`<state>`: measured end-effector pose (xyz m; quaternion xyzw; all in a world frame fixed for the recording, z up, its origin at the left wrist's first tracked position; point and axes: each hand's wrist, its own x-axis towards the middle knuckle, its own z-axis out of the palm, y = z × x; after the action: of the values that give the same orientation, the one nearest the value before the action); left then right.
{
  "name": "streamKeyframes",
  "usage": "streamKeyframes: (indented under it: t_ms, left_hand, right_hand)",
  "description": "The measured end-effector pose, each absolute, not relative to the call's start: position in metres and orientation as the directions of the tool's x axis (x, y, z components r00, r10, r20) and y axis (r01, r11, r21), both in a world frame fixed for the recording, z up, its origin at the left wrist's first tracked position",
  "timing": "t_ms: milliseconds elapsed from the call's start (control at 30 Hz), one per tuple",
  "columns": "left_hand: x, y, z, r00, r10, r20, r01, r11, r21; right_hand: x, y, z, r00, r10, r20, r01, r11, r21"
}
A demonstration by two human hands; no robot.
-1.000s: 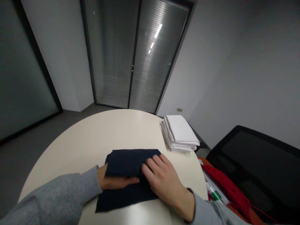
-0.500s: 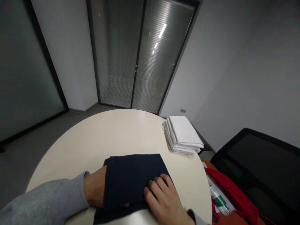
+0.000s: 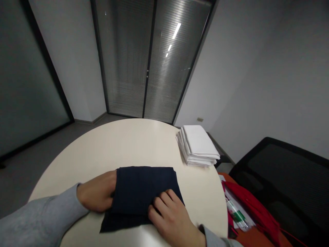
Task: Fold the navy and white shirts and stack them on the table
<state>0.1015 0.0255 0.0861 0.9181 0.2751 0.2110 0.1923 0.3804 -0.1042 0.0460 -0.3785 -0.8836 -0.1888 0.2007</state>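
Right hand [image 3: 172, 214] nearest, at five o'clock of the folded navy cloth [image 3: 144, 188]: fingers bent, tips on its upper surface; cannot tell whether they pinch it. Left hand [image 3: 97, 192] at nine o'clock, fingers hidden at the cloth's edge, so grip cannot be told. Hands apart, cloth between them on the round cream table [image 3: 110, 147]; a lower layer juts out toward seven o'clock. From the cloth, three o'clock, off the table: red fabric [image 3: 253, 202] and a clear packet [image 3: 239, 216] with green on it, black mesh chair [image 3: 288, 175] behind. Between one and two o'clock: white folded stack [image 3: 200, 140], near the table edge. Farthest, twelve o'clock: glass panels [image 3: 125, 68] with fine horizontal slats.
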Motion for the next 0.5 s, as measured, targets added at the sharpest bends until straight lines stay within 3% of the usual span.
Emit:
streamKeyframes:
  t_ms: [67, 200, 300, 400, 500]
  left_hand:
    - [0.088, 0.030, 0.102, 0.748, 0.581, 0.320, 0.378, -0.770, 0.515]
    - [0.097, 0.030, 0.131, 0.488, 0.753, 0.442, 0.508, -0.656, 0.558]
    - [0.134, 0.018, 0.123, 0.601, 0.705, 0.376, 0.565, -0.708, 0.424]
    - [0.166, 0.003, 0.091, 0.753, 0.618, 0.227, 0.557, -0.782, 0.280]
    - [0.174, -0.008, 0.061, 0.802, 0.575, 0.163, 0.544, -0.815, 0.200]
  right_hand:
    - [0.381, -0.105, 0.045, -0.633, 0.604, 0.484, 0.748, 0.638, 0.182]
    - [0.379, -0.105, 0.044, -0.655, 0.588, 0.475, 0.731, 0.653, 0.199]
    - [0.378, -0.105, 0.045, -0.654, 0.584, 0.481, 0.732, 0.650, 0.206]
    - [0.377, -0.105, 0.043, -0.648, 0.568, 0.508, 0.738, 0.634, 0.232]
    - [0.380, -0.107, 0.039, -0.658, 0.565, 0.498, 0.729, 0.644, 0.232]
